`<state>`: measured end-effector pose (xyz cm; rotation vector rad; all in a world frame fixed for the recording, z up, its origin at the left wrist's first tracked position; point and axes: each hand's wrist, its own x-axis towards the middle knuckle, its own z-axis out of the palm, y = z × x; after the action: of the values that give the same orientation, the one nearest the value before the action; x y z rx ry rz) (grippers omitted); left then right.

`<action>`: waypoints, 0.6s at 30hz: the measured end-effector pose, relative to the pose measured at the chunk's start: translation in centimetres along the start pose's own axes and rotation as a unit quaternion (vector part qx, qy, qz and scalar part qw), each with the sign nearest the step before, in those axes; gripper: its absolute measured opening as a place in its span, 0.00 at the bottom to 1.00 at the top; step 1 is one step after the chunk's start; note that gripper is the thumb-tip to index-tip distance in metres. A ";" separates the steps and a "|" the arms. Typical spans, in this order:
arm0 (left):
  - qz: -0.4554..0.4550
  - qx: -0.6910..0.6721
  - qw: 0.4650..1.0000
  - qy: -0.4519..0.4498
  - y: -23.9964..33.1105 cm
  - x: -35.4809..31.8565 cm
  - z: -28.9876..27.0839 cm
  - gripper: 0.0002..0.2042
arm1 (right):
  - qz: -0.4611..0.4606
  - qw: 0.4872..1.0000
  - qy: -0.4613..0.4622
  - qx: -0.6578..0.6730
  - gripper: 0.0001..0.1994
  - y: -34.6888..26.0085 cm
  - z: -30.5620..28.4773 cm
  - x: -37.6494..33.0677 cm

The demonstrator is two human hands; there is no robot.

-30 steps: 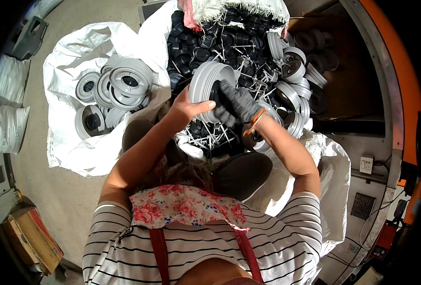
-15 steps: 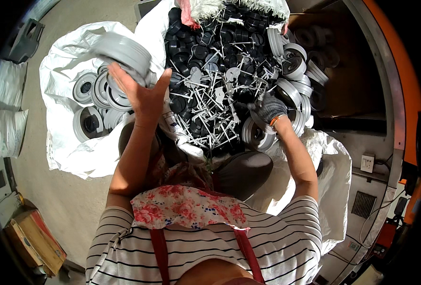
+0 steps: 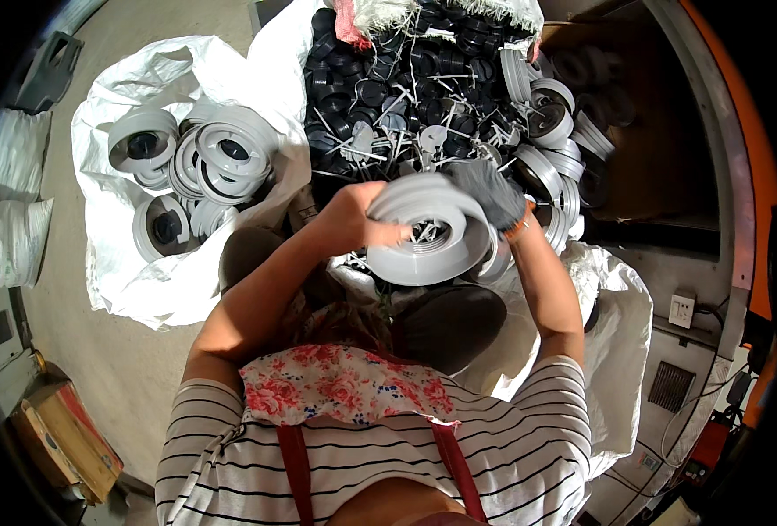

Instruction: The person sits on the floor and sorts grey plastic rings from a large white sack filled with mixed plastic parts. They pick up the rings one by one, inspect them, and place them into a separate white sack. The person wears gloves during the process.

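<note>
My bare left hand (image 3: 353, 217) grips the left side of a grey plastic ring (image 3: 428, 267) with a stepped rim, its thumb at the inner opening. The ring is tilted and smeared by motion, and white sprues show through its hole. At its upper right edge is my right hand (image 3: 494, 197), in a dark grey knitted glove; blur hides whether the fingers grip it. Beneath both hands spreads a heap of black round caps (image 3: 371, 92) mixed with thin white sprues (image 3: 345, 145). Another grey ring (image 3: 496, 263) lies partly hidden below the gloved hand.
On the left, a white woven sack (image 3: 112, 272) holds several grey rings (image 3: 235, 149). More grey rings (image 3: 551, 123) line the heap's right side, beside a dark open box (image 3: 660, 167). A machine panel with a socket (image 3: 681, 310) stands at right; cardboard (image 3: 73, 438) lies lower left.
My left hand has moved from above the left sack to the middle and now holds a grey ring. Rings in that sack sit differently. My right hand has shifted slightly up and left.
</note>
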<state>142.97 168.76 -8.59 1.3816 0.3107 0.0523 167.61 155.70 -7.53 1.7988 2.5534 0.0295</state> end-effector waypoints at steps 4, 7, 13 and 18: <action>-0.050 -0.192 0.969 0.149 -0.5 0.3 -1.3 0.22 | 0.434 0.886 -0.006 0.161 0.26 6.1 7.2 3.4; -0.030 -0.162 0.947 0.276 -1.7 1.0 -2.0 0.24 | 0.501 0.857 -0.097 0.069 0.27 8.0 12.4 2.6; -0.019 -0.198 0.942 0.271 -2.4 1.7 -2.0 0.19 | 0.350 0.935 0.007 0.046 0.18 4.7 10.8 2.7; 0.034 -0.266 0.950 0.160 -0.6 0.8 -0.7 0.21 | 0.148 0.902 0.209 0.348 0.15 -4.1 1.1 4.6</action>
<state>143.49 169.49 -9.43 0.8424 0.4792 0.3940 162.29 158.62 -8.72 2.6794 2.7419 -0.6444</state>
